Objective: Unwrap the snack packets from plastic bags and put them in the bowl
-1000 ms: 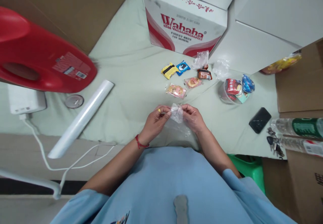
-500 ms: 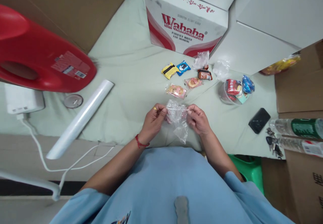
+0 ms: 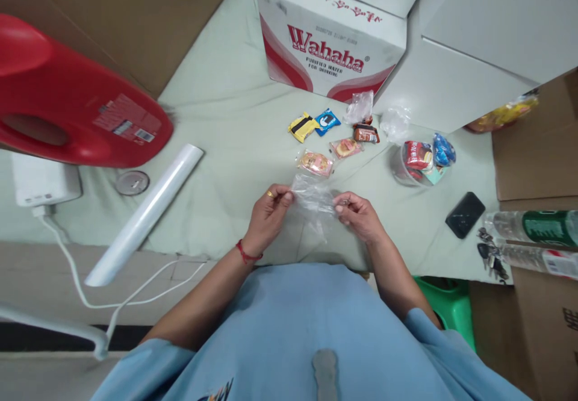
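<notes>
My left hand (image 3: 268,214) and my right hand (image 3: 359,216) each pinch one side of a thin clear plastic bag (image 3: 312,201), which is stretched between them just above the near edge of the pale green cloth (image 3: 235,136). The left hand wears a ring and a red wrist cord. Just beyond the bag lie several small wrapped snacks: a clear-wrapped biscuit (image 3: 315,162), another one (image 3: 345,147), a yellow packet (image 3: 303,126), a blue packet (image 3: 327,120) and a brown packet (image 3: 365,133).
A clear cup (image 3: 422,161) holds more snack packets at right, with a black phone (image 3: 465,214), keys (image 3: 492,256) and bottles (image 3: 537,227) beyond. A Wahaha carton (image 3: 329,34) stands behind. At left lie a white roll (image 3: 147,211), a red jug (image 3: 67,103) and a white charger (image 3: 43,183).
The bag was bunched between my fingertips; my hands have moved apart and pulled it open and flatter, the right hand shifting right.
</notes>
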A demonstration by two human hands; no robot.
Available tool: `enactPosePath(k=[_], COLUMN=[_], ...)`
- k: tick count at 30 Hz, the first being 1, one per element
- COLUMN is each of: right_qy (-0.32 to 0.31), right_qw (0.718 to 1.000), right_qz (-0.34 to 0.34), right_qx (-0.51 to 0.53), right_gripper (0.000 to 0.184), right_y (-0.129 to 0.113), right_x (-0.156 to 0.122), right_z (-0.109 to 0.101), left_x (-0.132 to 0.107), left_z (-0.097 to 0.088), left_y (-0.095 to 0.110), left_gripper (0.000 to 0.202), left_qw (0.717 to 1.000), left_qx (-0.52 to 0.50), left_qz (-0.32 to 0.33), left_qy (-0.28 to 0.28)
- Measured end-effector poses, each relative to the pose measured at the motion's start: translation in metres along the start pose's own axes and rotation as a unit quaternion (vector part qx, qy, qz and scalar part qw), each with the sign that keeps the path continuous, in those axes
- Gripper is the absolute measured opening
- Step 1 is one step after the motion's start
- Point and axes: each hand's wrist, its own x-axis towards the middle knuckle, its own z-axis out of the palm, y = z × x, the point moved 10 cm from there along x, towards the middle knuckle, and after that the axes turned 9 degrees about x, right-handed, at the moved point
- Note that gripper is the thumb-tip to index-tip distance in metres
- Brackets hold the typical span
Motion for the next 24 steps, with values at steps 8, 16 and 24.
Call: enactPosePath(k=[8, 16, 24], right_qy=[0.021, -0.037, 0.088], right_qw=[0.981, 0.933, 0.925], right_qz=[-0.134, -0.218, -0.259], right_qx=[-0.135, -0.285, -0.263], right_gripper=[0.017, 0.017, 0.023], right_y=[-0.051, -0.079, -0.086], right_x=[-0.009, -0.010, -0.021], right_z=[-0.004, 0.021, -0.002], left_x=[0.006, 0.020, 0.017], left_z=[0.004, 0.026, 0.020], left_y=[0.000, 0.046, 0.037], left_gripper=[0.038, 0.029, 0.023], left_qw=[0.997, 0.980, 0.970], left_qx=[-0.067, 0.139, 0.216], left_qz=[0.012, 0.034, 0.060], left_qy=[-0.038, -0.139, -0.097])
